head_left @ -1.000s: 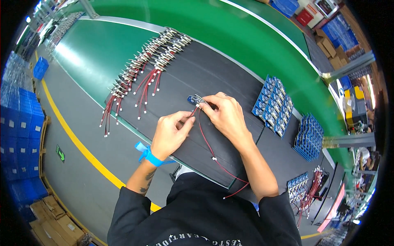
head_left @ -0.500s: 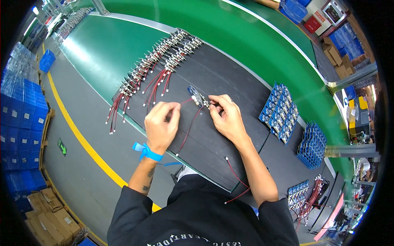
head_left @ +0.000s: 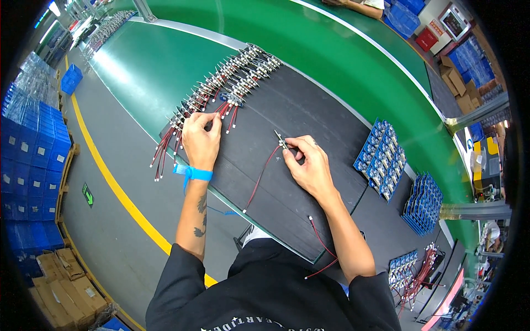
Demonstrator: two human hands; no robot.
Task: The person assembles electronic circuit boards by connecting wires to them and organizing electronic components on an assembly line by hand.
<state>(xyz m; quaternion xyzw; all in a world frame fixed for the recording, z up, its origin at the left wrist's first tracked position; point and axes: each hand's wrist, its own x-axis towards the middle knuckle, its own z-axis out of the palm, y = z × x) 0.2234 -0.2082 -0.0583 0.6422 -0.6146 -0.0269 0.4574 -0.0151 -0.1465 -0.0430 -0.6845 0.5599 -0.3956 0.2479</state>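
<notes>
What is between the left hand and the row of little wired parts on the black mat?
Nothing that I can see. The left hand already rests at the near end of the row of wired parts on the black mat, fingers among their red wires. The right hand holds a separate red-wired piece farther right.

An electronics factory: green conveyor belt (head_left: pixel 342 60), stacked blue trays (head_left: pixel 33 165), yellow floor line (head_left: pixel 110 176).
</notes>
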